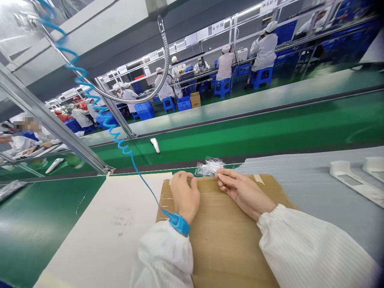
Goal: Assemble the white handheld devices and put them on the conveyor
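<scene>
A flat piece of brown cardboard [228,240] lies in front of me, with bits of tape near its far edge. My left hand [185,196] rests over its far left part, fingers bent and thumb apart, holding nothing that I can see. A blue wrist strap [179,224] with a coiled blue cord [114,132] is around that wrist. My right hand [243,192] is at the far edge of the cardboard, thumb and fingers pinched together. Crumpled clear plastic [208,166] lies just beyond its fingertips; whether the pinch holds any of it is unclear.
White paper [120,224] with faint writing lies left of the cardboard. White plastic parts [354,180] sit on a grey sheet [312,176] at right. Past the bench, a small white device [155,145] lies on a green belt [240,128]. A metal post [57,116] slants at left; co-workers sit beyond.
</scene>
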`<state>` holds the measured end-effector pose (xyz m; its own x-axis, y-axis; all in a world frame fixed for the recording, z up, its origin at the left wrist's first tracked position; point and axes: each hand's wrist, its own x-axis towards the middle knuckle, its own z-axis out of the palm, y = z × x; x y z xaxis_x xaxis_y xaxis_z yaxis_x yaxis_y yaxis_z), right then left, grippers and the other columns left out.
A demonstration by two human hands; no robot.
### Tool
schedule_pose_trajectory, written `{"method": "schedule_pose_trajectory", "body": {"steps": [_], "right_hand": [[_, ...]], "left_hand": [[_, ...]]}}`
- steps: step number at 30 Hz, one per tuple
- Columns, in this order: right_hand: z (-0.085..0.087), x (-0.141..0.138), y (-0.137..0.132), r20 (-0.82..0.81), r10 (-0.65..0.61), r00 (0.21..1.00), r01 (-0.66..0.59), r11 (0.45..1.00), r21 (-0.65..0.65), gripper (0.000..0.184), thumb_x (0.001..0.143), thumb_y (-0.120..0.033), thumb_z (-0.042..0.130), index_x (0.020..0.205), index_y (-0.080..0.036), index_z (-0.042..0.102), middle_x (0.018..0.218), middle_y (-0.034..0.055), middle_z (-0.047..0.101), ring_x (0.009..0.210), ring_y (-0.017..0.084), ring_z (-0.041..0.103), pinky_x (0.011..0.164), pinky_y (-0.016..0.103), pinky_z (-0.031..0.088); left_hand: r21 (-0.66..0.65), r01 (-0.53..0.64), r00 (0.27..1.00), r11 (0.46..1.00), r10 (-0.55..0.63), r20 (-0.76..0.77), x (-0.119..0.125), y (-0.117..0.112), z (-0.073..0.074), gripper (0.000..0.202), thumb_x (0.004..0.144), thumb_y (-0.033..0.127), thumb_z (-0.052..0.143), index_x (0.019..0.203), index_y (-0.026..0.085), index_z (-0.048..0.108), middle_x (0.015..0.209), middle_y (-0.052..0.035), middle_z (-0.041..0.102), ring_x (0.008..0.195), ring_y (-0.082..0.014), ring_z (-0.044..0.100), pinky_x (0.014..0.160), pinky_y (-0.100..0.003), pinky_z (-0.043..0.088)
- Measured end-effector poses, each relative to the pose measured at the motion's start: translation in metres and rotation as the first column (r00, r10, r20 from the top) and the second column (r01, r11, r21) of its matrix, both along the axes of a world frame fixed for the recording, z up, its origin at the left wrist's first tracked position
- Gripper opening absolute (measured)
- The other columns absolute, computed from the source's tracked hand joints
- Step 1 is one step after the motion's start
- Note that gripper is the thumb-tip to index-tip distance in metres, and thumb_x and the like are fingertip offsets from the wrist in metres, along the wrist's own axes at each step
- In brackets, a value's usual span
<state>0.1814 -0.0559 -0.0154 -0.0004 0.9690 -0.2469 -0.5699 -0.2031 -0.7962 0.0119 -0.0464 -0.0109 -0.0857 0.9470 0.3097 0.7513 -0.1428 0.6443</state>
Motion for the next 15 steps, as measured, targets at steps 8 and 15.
{"method": "schedule_pose_trajectory", "body": {"steps": [8,15], "right_hand": [[-0.003,0.004,0.001,0.095,0.036,0.995,-0.032,0.999,-0.040,0.033,0.069,-0.032,0.088,0.095,-0.019,0.073,0.082,0.0016,0.060,0.075,0.011,0.054,0.065,0.016,0.054],[-0.004,0.006,0.002,0.114,0.066,0.991,-0.061,0.997,-0.045,0.040,0.062,-0.039,0.091,0.093,-0.021,0.073,0.082,0.0011,0.060,0.077,0.012,0.054,0.067,0.017,0.055]], "left_hand": [[-0.105,-0.092,0.965,0.990,0.062,-0.254,-0.029,0.059,0.009,0.015,0.091,0.022,0.055,0.097,0.021,0.069,0.119,-0.0086,0.063,0.115,-0.0224,0.056,0.101,-0.034,0.043],[-0.214,-0.390,0.871,0.896,0.284,-0.400,-0.103,0.176,0.033,0.037,0.092,0.036,0.060,0.123,0.015,0.061,0.132,-0.0156,0.057,0.124,-0.0306,0.053,0.105,-0.052,0.040]]}}
